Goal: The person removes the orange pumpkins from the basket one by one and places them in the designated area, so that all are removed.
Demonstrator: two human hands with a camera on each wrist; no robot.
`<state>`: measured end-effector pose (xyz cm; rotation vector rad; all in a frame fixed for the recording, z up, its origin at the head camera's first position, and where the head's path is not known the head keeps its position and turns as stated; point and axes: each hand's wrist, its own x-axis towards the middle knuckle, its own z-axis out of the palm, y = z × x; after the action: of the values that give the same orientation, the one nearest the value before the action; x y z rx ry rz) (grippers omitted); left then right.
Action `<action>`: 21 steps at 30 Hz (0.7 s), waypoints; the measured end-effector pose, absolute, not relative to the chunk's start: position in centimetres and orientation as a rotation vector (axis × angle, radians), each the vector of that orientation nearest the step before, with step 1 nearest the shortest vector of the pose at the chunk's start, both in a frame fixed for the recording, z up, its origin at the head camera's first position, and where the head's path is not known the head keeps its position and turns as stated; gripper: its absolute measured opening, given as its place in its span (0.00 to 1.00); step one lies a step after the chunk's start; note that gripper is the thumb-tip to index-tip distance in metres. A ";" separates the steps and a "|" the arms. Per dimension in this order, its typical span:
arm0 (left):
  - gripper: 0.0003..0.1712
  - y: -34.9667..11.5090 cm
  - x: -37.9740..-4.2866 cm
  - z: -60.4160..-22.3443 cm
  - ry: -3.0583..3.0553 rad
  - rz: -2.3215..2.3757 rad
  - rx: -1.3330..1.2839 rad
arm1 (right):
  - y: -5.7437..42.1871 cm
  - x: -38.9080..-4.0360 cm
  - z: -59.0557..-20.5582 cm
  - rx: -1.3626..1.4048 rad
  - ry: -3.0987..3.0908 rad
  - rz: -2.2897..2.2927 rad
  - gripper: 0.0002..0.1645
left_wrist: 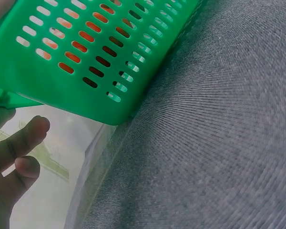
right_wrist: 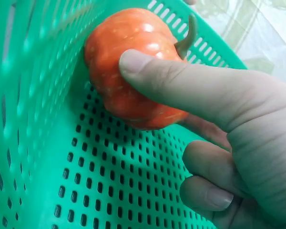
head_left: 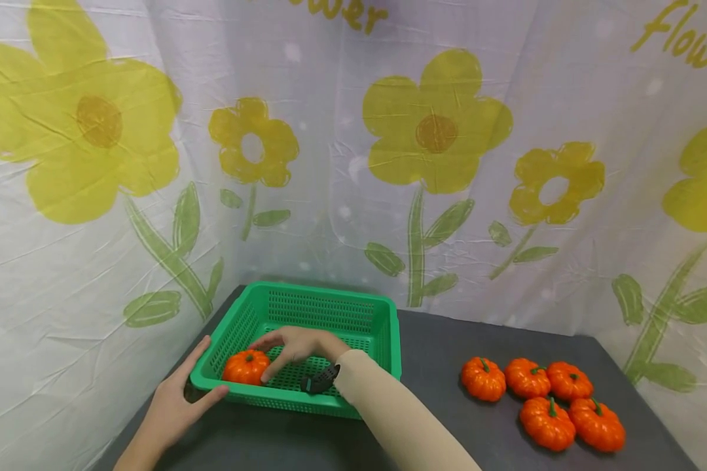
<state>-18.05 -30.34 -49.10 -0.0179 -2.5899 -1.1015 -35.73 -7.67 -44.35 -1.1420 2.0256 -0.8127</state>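
A green plastic basket (head_left: 294, 397) with slotted walls stands on the dark table. My left hand (head_left: 173, 399) holds its front left corner, thumb at the front rim and fingers along the left side. In the left wrist view, several fingers (left_wrist: 20, 143) hang loosely beyond the basket corner. Inside the basket, my right hand (head_left: 300, 345) grips a small orange pumpkin (head_left: 246, 367) at the front left corner. The right wrist view shows the thumb (right_wrist: 157, 76) pressed on the pumpkin's side, its green stem pointing up; other fingers are partly hidden behind it.
Several more orange pumpkins (head_left: 546, 424) lie grouped on the table (head_left: 430, 366) right of the basket. A curtain (head_left: 330, 216) printed with yellow flowers hangs behind and along both sides. A dark wrist device (head_left: 320, 379) sits at the right wrist, below a beige sleeve (head_left: 397, 409).
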 end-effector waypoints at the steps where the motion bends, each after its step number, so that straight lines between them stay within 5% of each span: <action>1: 0.55 -30.4 -18.1 -49.1 -2.591 -1.103 -0.017 | -7.7 -35.7 -44.3 -1.141 2.016 -0.825 0.43; 21: 0.55 -30.4 -18.2 -49.1 -2.593 -1.114 -0.021 | -6.9 -35.2 -42.6 -1.129 2.207 -0.939 0.36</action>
<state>-18.15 -30.35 -49.10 -0.0215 -2.5932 -1.1136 -35.18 -6.93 -42.59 -1.1295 2.2066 -0.9394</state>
